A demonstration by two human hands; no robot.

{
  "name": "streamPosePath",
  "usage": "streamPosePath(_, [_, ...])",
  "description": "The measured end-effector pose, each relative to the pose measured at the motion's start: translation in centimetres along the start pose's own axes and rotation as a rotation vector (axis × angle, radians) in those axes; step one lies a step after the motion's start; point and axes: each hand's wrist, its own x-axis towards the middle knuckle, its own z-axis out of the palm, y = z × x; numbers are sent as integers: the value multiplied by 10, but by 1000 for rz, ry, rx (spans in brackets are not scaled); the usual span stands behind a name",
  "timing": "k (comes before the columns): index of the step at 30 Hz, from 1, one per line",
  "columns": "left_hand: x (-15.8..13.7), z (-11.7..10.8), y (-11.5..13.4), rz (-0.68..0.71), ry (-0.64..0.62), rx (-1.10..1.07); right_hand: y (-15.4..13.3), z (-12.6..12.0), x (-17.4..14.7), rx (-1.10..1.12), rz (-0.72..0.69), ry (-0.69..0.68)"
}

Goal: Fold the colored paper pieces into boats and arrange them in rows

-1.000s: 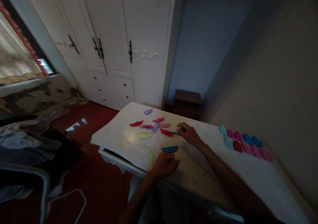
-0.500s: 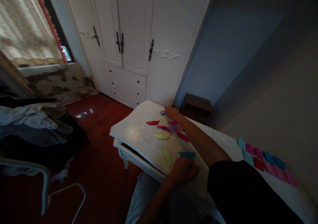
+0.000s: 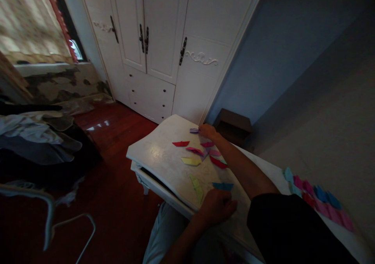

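My right hand (image 3: 208, 131) is stretched to the far end of the white table (image 3: 159, 154), fingers closed on a lilac folded paper piece (image 3: 193, 130). My left hand (image 3: 218, 208) rests as a loose fist on the near table edge, beside a blue folded piece (image 3: 223, 186) and a green one (image 3: 197, 187). Scattered between the hands lie a red piece (image 3: 181, 143), a yellow piece (image 3: 191, 161), a pink piece (image 3: 194, 150) and another red piece (image 3: 219, 163).
A row of several pink, blue and teal folded pieces (image 3: 318, 197) lies along the wall on the right. A white wardrobe (image 3: 164, 41) stands behind the table, a dark low stool (image 3: 234, 123) beside it. Clothes (image 3: 32, 133) and a chair frame (image 3: 49, 217) are at left.
My right arm has reached from the middle of the scattered pieces out to the far lilac piece and closed on it. The view has leaned forward. My left hand has stayed put.
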Motion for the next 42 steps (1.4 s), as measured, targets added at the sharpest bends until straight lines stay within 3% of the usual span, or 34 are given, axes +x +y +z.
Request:
streamPosePath(12, [0,0,0,-11,58,-118,19,5,1,176,-217,169])
streamPosePath(22, [-2,-1,3,28,144,-161,42,20,-25,384,-356,386])
streamPosePath(25, [-2,1,2,45,166,-174,52,24,-50,627,-317,465])
streamPosePath(30, [-1,2,-2,31,198,-168,77,29,-112,1067,-199,381])
streamPosePath(38, [0,-1,-2,6,229,-98,145,42,-215,1335,-11,409])
streamPosePath(42, [2,1,-1,10,262,11,187,52,-261,1296,128,425])
